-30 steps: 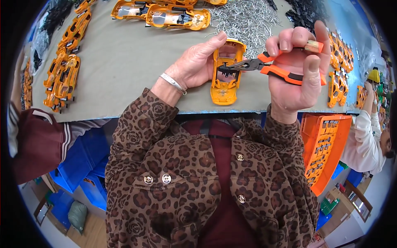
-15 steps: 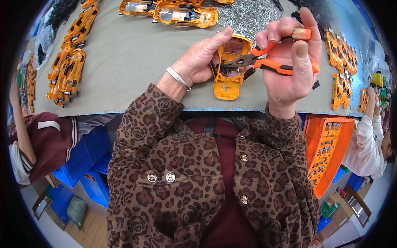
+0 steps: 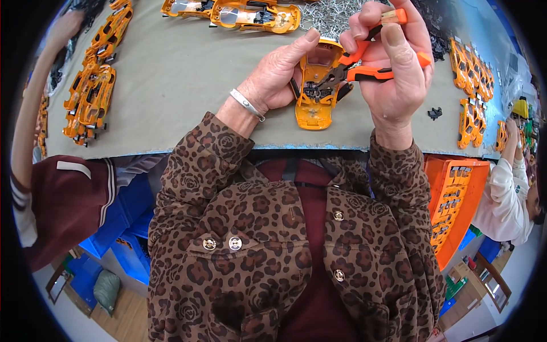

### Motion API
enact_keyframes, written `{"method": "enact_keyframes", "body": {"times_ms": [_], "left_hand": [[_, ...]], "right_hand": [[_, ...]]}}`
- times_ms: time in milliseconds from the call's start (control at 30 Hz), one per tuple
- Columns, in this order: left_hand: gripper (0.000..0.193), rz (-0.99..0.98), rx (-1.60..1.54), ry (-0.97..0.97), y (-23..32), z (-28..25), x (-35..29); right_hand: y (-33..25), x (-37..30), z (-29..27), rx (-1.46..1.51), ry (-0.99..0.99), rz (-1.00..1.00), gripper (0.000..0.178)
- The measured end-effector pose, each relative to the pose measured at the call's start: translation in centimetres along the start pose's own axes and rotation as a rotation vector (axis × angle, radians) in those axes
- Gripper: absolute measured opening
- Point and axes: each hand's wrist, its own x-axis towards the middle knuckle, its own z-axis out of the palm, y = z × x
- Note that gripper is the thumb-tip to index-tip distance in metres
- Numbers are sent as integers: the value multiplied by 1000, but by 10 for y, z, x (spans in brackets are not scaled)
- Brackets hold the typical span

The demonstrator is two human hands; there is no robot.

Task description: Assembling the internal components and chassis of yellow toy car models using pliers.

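Note:
My left hand [image 3: 277, 77] grips an orange toy car body [image 3: 314, 117] by its left side, thumb along the upper edge. The shell's hollow inside faces up, and a black plastic part [image 3: 312, 91] sits across it. In my right hand [image 3: 396, 74] are long-nosed pliers [image 3: 370, 73] with orange and black handles, which stand apart. Their dark jaws point left into the shell, at or just above the black part; whether they touch it I cannot tell. A small black piece [image 3: 435, 113] lies on the table to the right of my right hand.
Several orange car bodies [image 3: 256, 17] lie at the far side, beside a heap of silvery metal pieces [image 3: 327, 21]. More car bodies line the table [image 3: 171, 97] at left and right. An orange crate [image 3: 453, 211] stands below the right edge. Co-workers' arms show on both sides.
The pliers and my right hand have shifted up and left, and the jaws are angled more steeply. The car body has moved slightly away from me. A co-worker's arm at left has reached forward.

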Motion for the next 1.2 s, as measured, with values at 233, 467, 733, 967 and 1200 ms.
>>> {"method": "enact_keyframes", "body": {"times_ms": [233, 467, 733, 967, 1200], "left_hand": [[54, 14, 2, -52, -3, -4, -3], [56, 53, 1, 1, -9, -6, 1], [54, 32, -11, -84, -1, -8, 8], [48, -27, -98, -110, 6, -17, 2], [52, 110, 168, 89, -15, -16, -4]], "right_hand": [[-18, -10, 3, -269, 241, 155, 47], [0, -29, -9, 85, -65, -124, 47], [-18, -82, 23, -576, 108, -369, 49], [-1, -100, 33, -648, 66, -374, 57], [-29, -80, 68, -419, 20, -145, 73]]}}
